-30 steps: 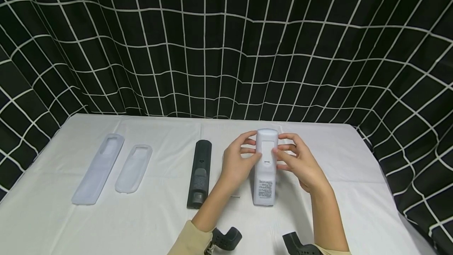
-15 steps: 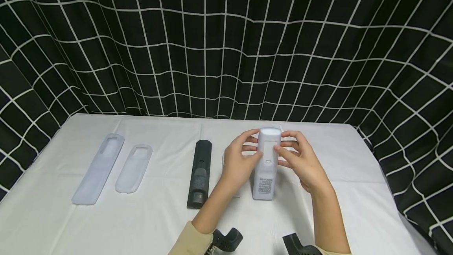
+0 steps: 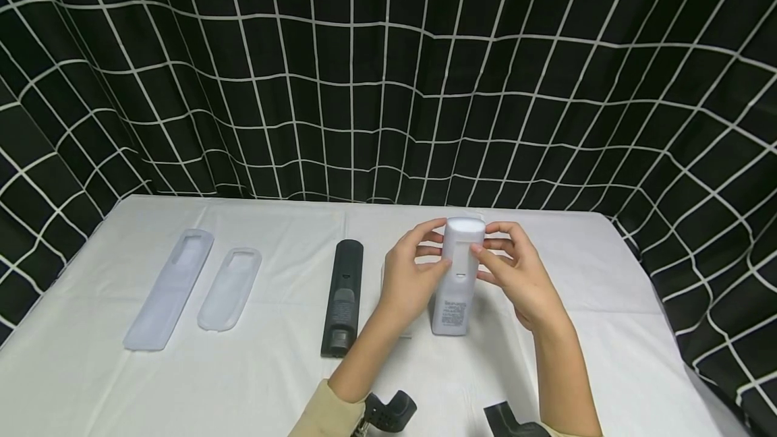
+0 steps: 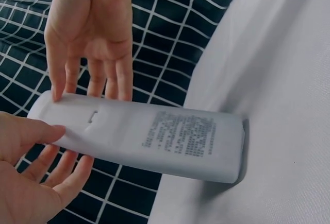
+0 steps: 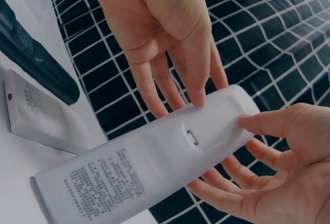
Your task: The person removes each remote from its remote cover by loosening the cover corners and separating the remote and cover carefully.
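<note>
A white remote control (image 3: 456,295) stands between both hands, its back with the battery cover and printed label facing the head camera. My left hand (image 3: 413,278) holds its left side near the upper end, thumb on the back and fingers behind. On the other side my right hand (image 3: 516,275) grips the same end, thumb pressed on the battery cover (image 5: 216,123). In the left wrist view the remote's labelled lower end is close to the white cloth; whether it touches is unclear. The remote's front face is hidden.
A black remote (image 3: 342,299) lies face down left of my left forearm. Beside it a smaller white device (image 5: 44,113) is mostly behind that arm in the head view. Two translucent sleeves (image 3: 170,292) (image 3: 231,288) lie further left. A black grid curtain (image 3: 388,86) borders the table.
The white remote has tilted and risen slightly, its lower end shifting away from me. Both hands have moved a little with it, and the right thumb sits higher on the cover.
</note>
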A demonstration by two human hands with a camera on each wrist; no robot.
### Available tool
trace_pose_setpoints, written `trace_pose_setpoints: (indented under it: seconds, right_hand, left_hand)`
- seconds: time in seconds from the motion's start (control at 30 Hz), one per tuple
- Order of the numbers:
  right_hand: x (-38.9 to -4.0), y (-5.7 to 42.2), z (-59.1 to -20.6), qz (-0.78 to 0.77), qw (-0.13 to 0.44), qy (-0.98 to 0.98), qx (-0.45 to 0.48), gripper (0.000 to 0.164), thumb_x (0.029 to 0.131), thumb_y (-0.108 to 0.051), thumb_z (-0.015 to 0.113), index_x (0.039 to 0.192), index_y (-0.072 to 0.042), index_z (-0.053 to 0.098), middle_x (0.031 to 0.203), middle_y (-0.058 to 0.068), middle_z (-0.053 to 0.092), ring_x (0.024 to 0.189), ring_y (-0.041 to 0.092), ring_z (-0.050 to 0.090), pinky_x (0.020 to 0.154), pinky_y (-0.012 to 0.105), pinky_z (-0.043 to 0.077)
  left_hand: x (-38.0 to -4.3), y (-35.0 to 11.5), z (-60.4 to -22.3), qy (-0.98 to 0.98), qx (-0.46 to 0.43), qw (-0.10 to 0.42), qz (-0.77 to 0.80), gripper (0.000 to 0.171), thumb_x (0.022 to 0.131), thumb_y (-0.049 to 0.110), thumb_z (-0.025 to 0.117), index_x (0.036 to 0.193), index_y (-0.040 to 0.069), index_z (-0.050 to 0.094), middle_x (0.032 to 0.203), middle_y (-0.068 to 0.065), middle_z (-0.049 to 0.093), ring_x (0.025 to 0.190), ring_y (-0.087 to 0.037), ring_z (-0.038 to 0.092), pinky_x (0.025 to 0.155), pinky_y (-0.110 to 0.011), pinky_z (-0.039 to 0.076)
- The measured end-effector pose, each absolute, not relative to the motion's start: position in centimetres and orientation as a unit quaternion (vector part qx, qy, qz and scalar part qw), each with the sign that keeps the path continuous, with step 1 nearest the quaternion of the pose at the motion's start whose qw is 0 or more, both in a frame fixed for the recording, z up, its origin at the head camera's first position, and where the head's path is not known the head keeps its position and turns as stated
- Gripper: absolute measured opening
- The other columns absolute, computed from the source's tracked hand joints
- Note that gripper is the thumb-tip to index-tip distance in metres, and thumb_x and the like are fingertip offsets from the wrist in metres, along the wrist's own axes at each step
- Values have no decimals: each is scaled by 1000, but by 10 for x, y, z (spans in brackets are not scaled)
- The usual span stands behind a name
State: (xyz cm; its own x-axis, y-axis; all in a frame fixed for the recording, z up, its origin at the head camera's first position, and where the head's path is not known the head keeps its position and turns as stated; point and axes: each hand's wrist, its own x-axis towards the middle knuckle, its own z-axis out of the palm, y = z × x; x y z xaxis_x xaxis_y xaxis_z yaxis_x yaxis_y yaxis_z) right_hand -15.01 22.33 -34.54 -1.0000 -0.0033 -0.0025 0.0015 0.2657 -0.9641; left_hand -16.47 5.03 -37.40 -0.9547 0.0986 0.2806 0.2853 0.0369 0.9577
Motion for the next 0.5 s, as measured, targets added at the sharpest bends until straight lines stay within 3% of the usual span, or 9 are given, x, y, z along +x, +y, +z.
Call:
trace_pose_setpoints:
  seconds: [0.3, 0.5]
  right_hand:
    - [-148, 220, -342, -601, 2, 799, 4, 41, 108, -14, 61, 141, -2, 41, 128, 17, 53, 109, 13, 64, 91, 29, 60]
    - [-147, 220, -341, -606, 5, 795, -3, 39, 107, -11, 61, 139, 0, 41, 130, 18, 52, 103, 7, 65, 90, 28, 61]
  left_hand:
    - [-164, 49, -372, -710, -146, 76, -685, 52, 91, -12, 73, 139, 5, 66, 121, -19, 68, 111, -34, 72, 90, -28, 62]
    - [-163, 49, -371, -711, -150, 81, -682, 49, 92, -6, 76, 139, 4, 65, 122, -19, 69, 112, -35, 72, 90, -28, 62]
